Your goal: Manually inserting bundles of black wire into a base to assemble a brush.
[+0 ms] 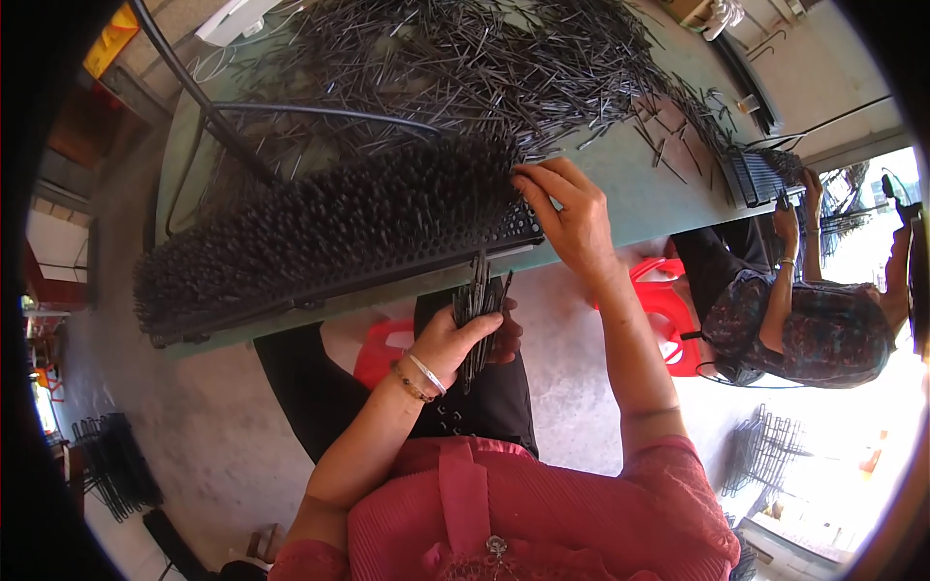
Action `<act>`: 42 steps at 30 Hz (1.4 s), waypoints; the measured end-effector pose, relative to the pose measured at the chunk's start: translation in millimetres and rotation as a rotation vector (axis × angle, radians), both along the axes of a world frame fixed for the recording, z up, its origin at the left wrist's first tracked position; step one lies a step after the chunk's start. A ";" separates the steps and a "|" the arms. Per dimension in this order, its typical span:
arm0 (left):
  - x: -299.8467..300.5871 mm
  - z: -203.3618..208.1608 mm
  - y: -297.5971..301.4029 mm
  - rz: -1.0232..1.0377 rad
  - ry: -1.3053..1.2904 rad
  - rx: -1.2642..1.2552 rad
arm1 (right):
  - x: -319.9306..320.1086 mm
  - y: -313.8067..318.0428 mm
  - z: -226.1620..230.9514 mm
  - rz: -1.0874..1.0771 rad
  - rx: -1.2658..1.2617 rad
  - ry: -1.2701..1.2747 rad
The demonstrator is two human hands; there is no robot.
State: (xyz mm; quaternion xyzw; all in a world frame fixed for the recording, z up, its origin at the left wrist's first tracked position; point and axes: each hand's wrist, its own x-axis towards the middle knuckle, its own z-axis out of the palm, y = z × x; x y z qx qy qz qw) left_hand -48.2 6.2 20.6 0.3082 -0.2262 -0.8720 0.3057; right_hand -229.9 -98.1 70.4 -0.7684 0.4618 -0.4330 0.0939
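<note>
Left hand (455, 339) grips a bundle of pins (478, 308); right hand (572, 218) pinches 1 pin at the studded strip (320, 232).

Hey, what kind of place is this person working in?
Probably a small hand-assembly workshop. A long green worktable carries a heap of loose thin black metal rods, a black perforated strip bristling with inserted rods lies at its edge, and a second person works at the same table.

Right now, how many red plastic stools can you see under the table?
2. One red stool shows under the person's lap, between the legs by the left hand; the other red stool sits right, beside the co-worker. Others may be hidden.
</note>
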 end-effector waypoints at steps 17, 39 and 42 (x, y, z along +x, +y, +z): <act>-2.7 20.7 -5.3 0.111 -0.015 -0.128 | 0.7 58.3 -0.1 0.198 0.907 -0.336; -8.4 5.9 -0.7 0.137 -0.024 -0.035 | 24.2 4.4 -1.0 -0.041 0.023 -0.217; -4.9 0.7 -1.0 0.151 0.005 0.006 | 25.3 5.6 -1.2 -0.005 -0.031 -0.114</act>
